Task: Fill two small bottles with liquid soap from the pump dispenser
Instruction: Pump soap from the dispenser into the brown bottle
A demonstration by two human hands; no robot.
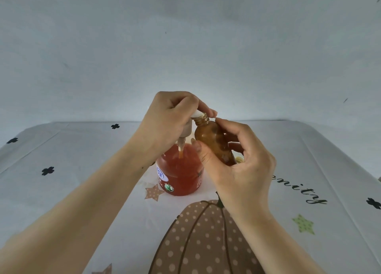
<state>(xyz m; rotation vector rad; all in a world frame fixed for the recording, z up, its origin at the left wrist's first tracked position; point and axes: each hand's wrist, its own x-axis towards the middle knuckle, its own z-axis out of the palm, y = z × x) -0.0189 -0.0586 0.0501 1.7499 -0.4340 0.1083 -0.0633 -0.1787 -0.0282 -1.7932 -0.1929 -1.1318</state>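
Note:
A pump dispenser (181, 174) full of orange-red soap stands in the middle of the table. Its white pump head (188, 127) is raised, and my left hand (169, 121) is curled over the top of it, fingers reaching past the nozzle. My right hand (233, 162) grips a small amber bottle (214, 141), tilted, with its open threaded mouth right at the nozzle tip. Soap tints the inside of the amber bottle. A second small bottle is hidden, except perhaps a pale bit behind my right hand.
The table (309, 149) wears a white cloth printed with a dotted brown pumpkin (198, 238), stars, black clovers and black lettering at the right. A plain grey-white wall rises behind it.

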